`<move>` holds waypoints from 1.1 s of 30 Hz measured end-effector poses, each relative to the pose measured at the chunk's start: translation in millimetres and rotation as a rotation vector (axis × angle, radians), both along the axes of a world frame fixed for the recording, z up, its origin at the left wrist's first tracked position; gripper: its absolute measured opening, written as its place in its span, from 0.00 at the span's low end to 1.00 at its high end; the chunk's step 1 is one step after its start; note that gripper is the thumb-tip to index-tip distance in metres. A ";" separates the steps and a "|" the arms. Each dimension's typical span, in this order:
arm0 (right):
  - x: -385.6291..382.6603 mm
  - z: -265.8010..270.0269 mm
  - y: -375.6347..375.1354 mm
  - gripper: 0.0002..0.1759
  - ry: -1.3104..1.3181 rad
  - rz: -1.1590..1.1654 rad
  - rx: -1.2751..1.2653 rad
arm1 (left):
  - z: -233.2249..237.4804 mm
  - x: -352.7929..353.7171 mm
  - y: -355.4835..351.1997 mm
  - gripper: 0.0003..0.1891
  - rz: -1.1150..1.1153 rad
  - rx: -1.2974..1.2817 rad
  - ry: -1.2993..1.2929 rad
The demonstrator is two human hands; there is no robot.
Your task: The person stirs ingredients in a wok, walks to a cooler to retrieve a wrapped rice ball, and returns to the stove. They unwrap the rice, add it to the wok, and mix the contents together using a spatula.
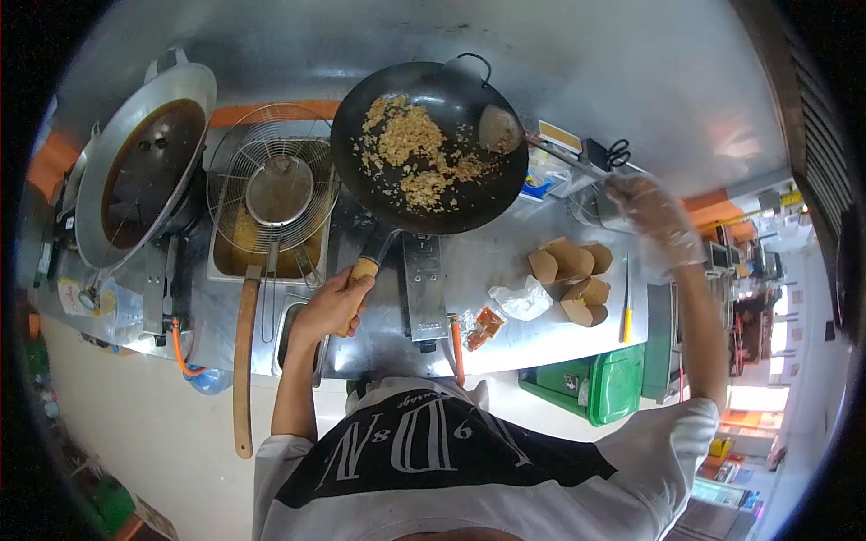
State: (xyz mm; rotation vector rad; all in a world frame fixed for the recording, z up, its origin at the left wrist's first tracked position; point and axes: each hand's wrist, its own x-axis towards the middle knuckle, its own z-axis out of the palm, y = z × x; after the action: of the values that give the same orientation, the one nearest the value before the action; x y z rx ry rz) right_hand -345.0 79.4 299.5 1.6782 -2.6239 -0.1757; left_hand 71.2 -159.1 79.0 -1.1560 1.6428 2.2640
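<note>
My bare left hand (336, 307) is closed around the wooden handle of a black wok (456, 81), which sits over the burner. Grainy, golden-brown food (410, 140), resembling fried rice, lies scattered in the wok. My right hand (651, 215), in a clear plastic glove, grips the handle of a wok spatula (499, 131). The spatula's broad blade rests at the wok's right side, against the inner wall beside the food. The ends of my right fingers are partly blurred under the glove.
Left of the wok, a skimmer (225, 189) and a strainer (278, 191) lie over an oil tray (219, 268). A large pan (206, 95) holds dark liquid. Cardboard food boxes (573, 261), a white plastic bag (523, 299) and a yellow-handled knife (627, 325) are at right.
</note>
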 end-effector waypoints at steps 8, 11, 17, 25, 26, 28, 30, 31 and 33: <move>-103.7 -60.2 -83.9 0.09 0.374 0.739 0.444 | 14.4 1.1 -8.0 0.23 -0.060 -0.125 -0.044; -65.5 -118.3 -127.3 0.09 0.251 0.670 0.156 | 16.2 4.1 -8.3 0.23 -0.055 -0.131 -0.059; -73.5 -66.1 -129.2 0.13 0.549 0.481 -0.030 | 32.8 15.7 -35.1 0.24 -0.036 -0.173 -0.108; -128.8 -33.5 -217.8 0.18 0.342 0.159 0.269 | 53.3 14.1 -54.8 0.22 -0.001 -0.184 -0.109; -139.0 -66.5 -233.7 0.14 0.311 0.302 0.076 | 58.7 13.1 -55.2 0.21 -0.029 -0.242 -0.134; -154.6 -80.8 -266.0 0.11 0.276 0.450 -0.121 | 54.6 13.5 -59.3 0.22 -0.066 -0.249 -0.142; -166.7 -64.9 -295.6 0.19 0.222 0.767 -0.077 | 52.2 16.3 -62.9 0.23 -0.050 -0.219 -0.152; -167.5 -46.1 -309.2 0.19 0.220 0.779 -0.076 | 52.8 18.1 -64.9 0.23 -0.039 -0.198 -0.156; -162.8 -5.0 -332.7 0.14 0.419 0.896 -0.026 | 53.6 20.4 -64.9 0.23 -0.032 -0.206 -0.127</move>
State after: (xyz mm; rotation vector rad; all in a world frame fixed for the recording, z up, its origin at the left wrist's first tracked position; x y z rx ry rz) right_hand -507.9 -253.3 294.5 2.2902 -1.4107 -0.3966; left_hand 91.6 -224.1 132.7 -1.2778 1.8637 1.9943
